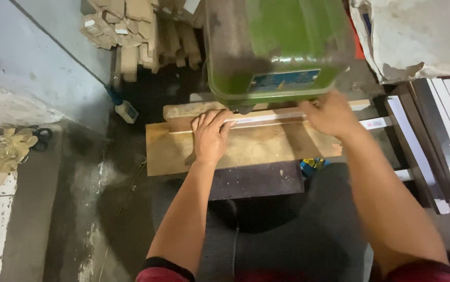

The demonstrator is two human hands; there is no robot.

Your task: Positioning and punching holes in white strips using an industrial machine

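A long pale strip [266, 119] lies across a wooden work board [256, 149] under the green machine housing [277, 47]. My left hand [210, 137] rests flat on the board, its fingertips pressing on the strip at the left. My right hand [332, 114], blurred, lies on the strip at the right, fingers on top of it. A wooden fence block [185, 110] sits just behind the strip at the left. The part of the strip under the machine is hidden.
Several dark strips with white edges [439, 136] are stacked at the right. Cut wooden pieces [141, 31] are piled at the back. A crumpled glove and scissors [16, 146] lie on the floor at the left. A white sack [418, 31] sits at the back right.
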